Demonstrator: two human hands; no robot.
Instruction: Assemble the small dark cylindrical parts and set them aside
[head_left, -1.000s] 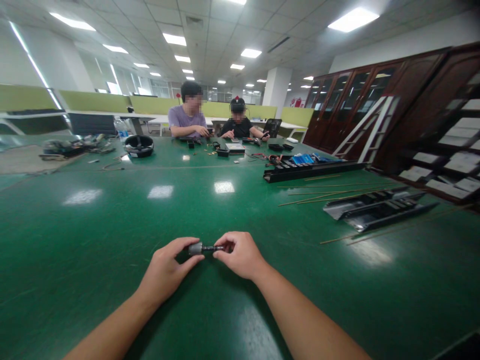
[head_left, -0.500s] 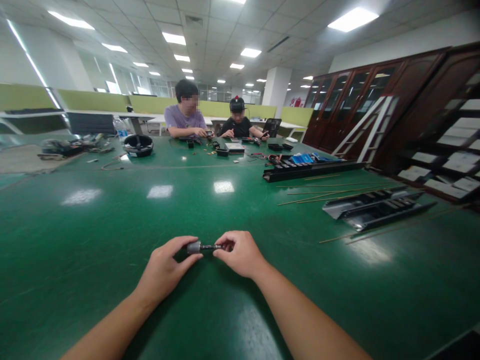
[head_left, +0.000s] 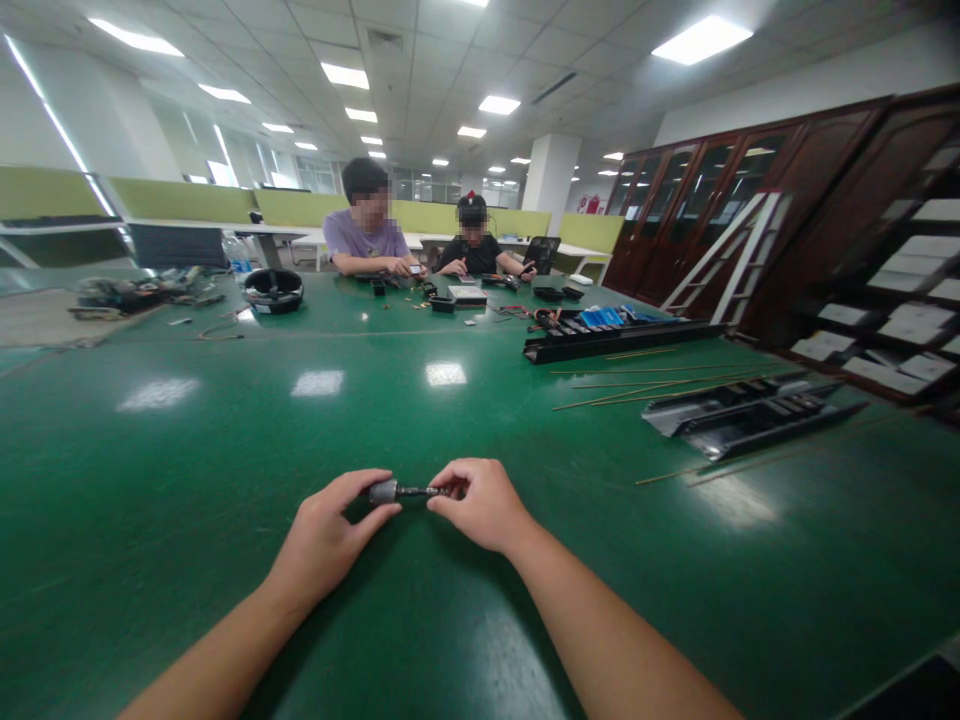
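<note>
A small grey cylinder with a thin dark shaft (head_left: 390,491) is held just above the green table (head_left: 225,450), near its front. My left hand (head_left: 324,540) pinches the grey cylinder end between thumb and fingers. My right hand (head_left: 480,505) pinches the far end of the dark shaft. Both forearms reach in from the bottom of the view.
Two long black trays (head_left: 750,412) (head_left: 615,338) and thin wooden sticks (head_left: 660,385) lie to the right. Two people (head_left: 367,235) (head_left: 476,250) sit at the far side with small parts. A black round dish (head_left: 274,290) and cables lie far left. Dark wooden cabinets (head_left: 750,200) stand right.
My hands and the part keep the same grip. The view has shifted slightly, so everything sits a little lower-left to higher in frame.
</note>
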